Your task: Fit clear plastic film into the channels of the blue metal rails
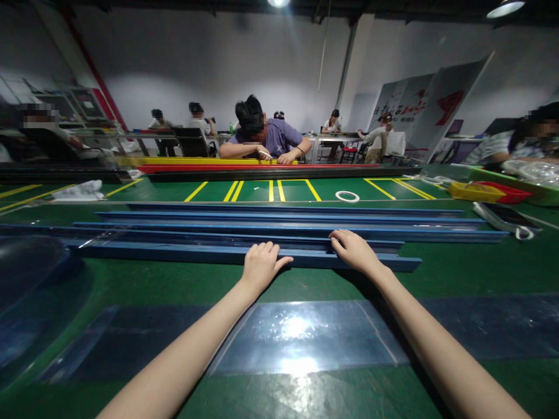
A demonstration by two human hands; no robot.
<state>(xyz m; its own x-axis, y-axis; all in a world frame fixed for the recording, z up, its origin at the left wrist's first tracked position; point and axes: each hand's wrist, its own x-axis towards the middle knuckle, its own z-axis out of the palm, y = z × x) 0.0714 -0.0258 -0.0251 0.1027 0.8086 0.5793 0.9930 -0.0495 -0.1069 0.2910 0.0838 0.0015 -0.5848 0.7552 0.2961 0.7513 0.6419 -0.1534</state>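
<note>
Several long blue channel-shaped rails lie side by side across the green table. My left hand rests on the nearest blue rail, its fingers curled over the edge and its thumb stretched to the right along it. Farther right, my right hand bends over the same front rails, fingers hooked down into the channel; its fingertips are partly hidden. In front of the rails, beneath my forearms, a clear plastic sheet lies flat and reflects the ceiling light.
Behind the blue rails is a white ring. A yellow tray, a red tray and a dark phone-like device sit at right. Across the table, a person in purple leans over black, red and yellow rails.
</note>
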